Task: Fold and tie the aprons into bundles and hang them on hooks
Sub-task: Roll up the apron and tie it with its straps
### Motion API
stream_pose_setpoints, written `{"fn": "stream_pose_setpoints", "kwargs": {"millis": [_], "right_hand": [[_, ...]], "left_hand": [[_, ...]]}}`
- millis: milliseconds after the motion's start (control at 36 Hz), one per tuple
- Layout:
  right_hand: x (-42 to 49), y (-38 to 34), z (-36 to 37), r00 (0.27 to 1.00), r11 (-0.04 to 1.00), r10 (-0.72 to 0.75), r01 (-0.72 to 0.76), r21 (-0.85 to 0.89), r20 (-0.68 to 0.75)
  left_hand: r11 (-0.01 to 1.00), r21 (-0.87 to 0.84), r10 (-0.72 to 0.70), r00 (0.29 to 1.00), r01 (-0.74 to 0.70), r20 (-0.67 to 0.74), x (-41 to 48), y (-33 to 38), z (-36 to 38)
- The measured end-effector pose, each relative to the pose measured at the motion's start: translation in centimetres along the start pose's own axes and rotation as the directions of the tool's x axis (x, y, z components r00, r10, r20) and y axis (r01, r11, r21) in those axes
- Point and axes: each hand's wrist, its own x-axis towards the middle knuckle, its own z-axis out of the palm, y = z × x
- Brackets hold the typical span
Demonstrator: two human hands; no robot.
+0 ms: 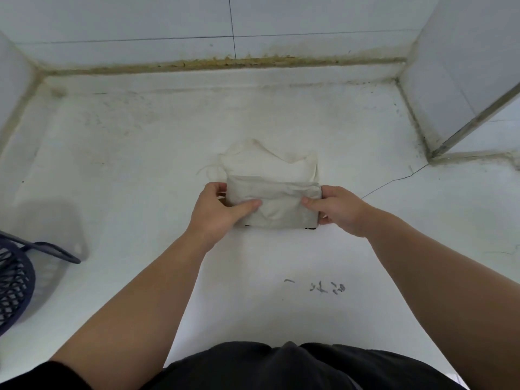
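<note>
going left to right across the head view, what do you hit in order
dark blue basket → left hand → folded apron → right hand → tiled side wall

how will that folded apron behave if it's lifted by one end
Probably floppy: the folded apron creases under both thumbs. Likely light, since the left hand and right hand hold it by its ends alone. Lifted by one end, the unfolded far part may well droop open.

one apron (273, 198), one basket (14, 280), two hands (216, 209)
</note>
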Motion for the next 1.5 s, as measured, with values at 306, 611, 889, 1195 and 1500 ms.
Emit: {"fn": "stream_pose_setpoints", "kwargs": {"millis": [306,611,889,1195,1500], "right_hand": [[1.5,-0.7,3.8,0.918,0.938,-0.12,-0.02,-0.346,-0.379],[1.7,-2.5,5.0,0.916,0.846,-0.162,-0.063,-0.529,-0.368],[0.5,-3.5,4.5,0.984,0.885,-0.116,0.04,-0.464,-0.137],[1.3,-2.4,4.7,0.955,0.93,0.019,-0.125,-0.344,-0.297],[1.2,-2.2,4.9,0.968,0.897,0.02,-0.128,-0.424,-0.252]], "left_hand": [[0.949,0.315,0.072,0.955,0.022,-0.286,0.3,1.6,3.8],[0.903,0.387,0.196,0.981,-0.187,0.017,-0.8,2.8,4.1],[0.972,0.189,0.124,0.989,-0.137,0.079,-0.9,2.9,3.6],[0.991,-0.106,-0.092,0.994,0.085,-0.065,-1.1,0.8,2.0],[0.994,-0.088,-0.06,0.998,0.058,-0.021,-0.7,0.9,1.6]]}}
